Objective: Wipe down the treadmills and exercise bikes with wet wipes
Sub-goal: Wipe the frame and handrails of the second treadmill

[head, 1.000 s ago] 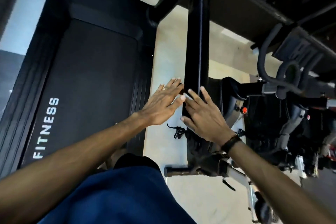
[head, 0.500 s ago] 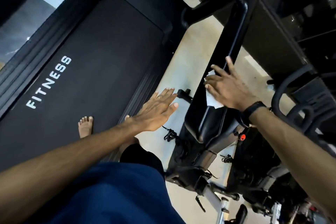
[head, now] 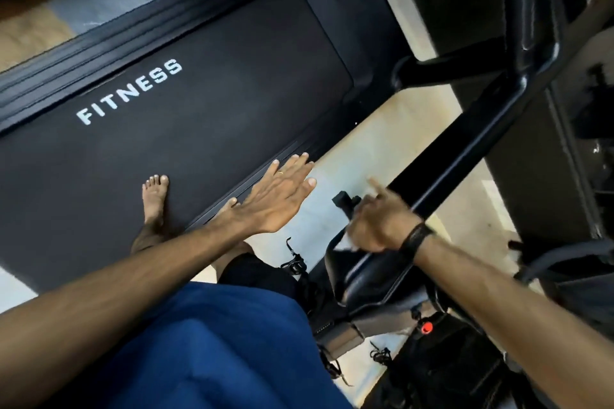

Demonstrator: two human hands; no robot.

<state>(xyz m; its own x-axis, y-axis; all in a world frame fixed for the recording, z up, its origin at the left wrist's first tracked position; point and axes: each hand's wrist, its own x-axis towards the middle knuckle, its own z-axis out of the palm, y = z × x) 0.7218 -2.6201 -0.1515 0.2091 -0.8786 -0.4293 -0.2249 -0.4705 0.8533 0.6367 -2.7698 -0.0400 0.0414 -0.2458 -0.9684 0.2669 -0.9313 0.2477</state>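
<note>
Head view. Pale tiled floor [head: 375, 156] runs between two machines. Black treadmill belt printed "FITNESS" [head: 199, 109] lies to the left, with one bare foot [head: 154, 197] standing on it. Long black sloping frame tube of the exercise bike [head: 465, 146] crosses on the right, above a dark moulded housing and a small red knob [head: 426, 327].

Left hand [head: 282, 196]: flat, fingers straight and together, a ring on one finger, holding nothing; it hovers over the ribbed side rail of the treadmill and the floor beside it. Contact cannot be told.

Right hand [head: 382, 222]: motion-blurred, a black band at the wrist, pressed against the lower part of the frame tube. Small white wet wipe [head: 345, 244] shows at its lower edge, seemingly trapped under the palm. Blur hides how the fingers lie, so the grip itself cannot be told.

Progress (judgement): wiping of this bike's frame tube is under way. No surface shows a visible wet trace, so the finished portion cannot be read. The treadmill and the darker equipment at the far right presumably remain.
</note>
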